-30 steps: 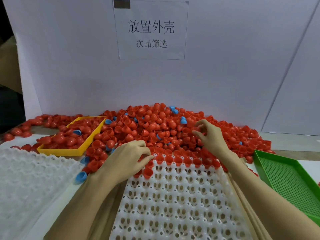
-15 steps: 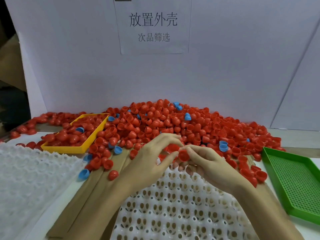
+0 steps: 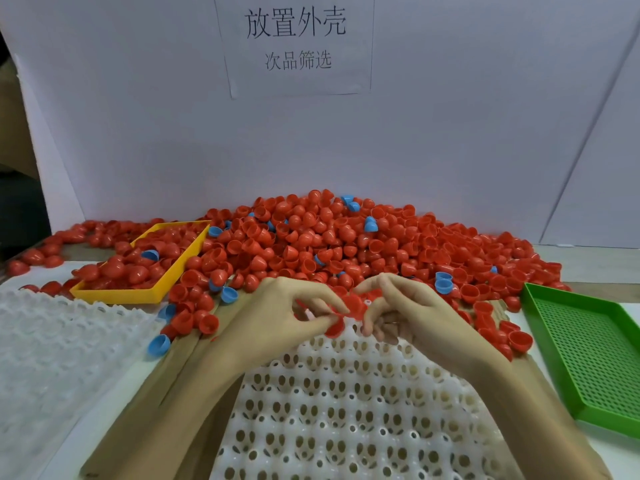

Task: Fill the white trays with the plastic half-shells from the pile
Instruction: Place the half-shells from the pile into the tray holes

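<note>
Red half-shells (image 3: 353, 303) pinched between left hand (image 3: 280, 317) and right hand (image 3: 412, 313); the sign (image 3: 295, 39) beyond reads "放置外壳 次品筛选".

The heaped half-shells (image 3: 311, 244) are glossy red plastic, with a few in glossy blue. The near white tray (image 3: 346, 410) is matt, slightly translucent plastic pierced with holes, resting on brown cardboard (image 3: 166, 393). The green tray (image 3: 588, 358) at right is perforated plastic mesh; the yellow tray (image 3: 114, 295) is smooth plastic. The sign (image 3: 298, 43) on the far wall is matt paper.
</note>
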{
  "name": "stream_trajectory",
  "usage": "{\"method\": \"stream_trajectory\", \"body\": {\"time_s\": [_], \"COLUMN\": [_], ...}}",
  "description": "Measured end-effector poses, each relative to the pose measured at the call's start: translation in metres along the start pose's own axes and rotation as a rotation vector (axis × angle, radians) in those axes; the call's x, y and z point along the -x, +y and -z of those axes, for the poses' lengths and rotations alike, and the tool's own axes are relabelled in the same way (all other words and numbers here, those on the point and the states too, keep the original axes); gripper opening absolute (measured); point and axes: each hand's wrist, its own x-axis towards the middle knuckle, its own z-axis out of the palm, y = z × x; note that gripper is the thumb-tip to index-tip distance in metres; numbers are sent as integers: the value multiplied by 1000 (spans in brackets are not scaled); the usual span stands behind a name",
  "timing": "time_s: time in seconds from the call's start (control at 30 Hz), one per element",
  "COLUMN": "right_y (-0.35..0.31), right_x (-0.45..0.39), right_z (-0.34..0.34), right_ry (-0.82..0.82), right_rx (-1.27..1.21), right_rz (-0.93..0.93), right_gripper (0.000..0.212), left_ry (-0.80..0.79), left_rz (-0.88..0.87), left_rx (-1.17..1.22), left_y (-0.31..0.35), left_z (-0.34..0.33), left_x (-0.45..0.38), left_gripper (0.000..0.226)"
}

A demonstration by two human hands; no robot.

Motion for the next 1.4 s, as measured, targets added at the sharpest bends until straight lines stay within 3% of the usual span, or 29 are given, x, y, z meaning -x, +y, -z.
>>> {"method": "stream_trajectory", "body": {"time_s": [0.1, 0.3, 0.57, 0.63, 0.73, 0.9, 1.03, 1.13, 1.4], "right_y": [3, 12, 20, 23, 25, 17, 17, 29, 24], "right_x": [1, 7, 9, 8, 1, -28, -53, -68, -83], "right_z": [17, 43, 63, 67, 72, 83, 89, 92, 98], "right_ry": [141, 338, 514, 605, 735, 552, 333, 277, 441], "right_rx": [-52, -196, -231, -119, 318, 951, 1216, 1311, 1224], "right_rz": [10, 23, 77, 108, 156, 64, -3, 6, -3], "right_gripper": [41, 36, 33, 27, 24, 46, 59, 47, 20], "left_ry": [118, -6, -58, -92, -68, -117, -234, -236, -132], "left_rz": [37, 53, -155, -167, -170, -162, -124, -111, -116], "left_rx": [-187, -469, -658, -667, -652, -553, -563, -553, -552], "left_y": [-13, -23, -19, -23, -26, -29, -30, -29, -23], "left_z": [4, -18, -15, -15, -12, -11, -13, -10, -7], "left_x": [0, 1, 2, 1, 1, 0, 1, 0, 0], "left_gripper": [21, 11, 12, 24, 28, 29, 28, 30, 42]}}
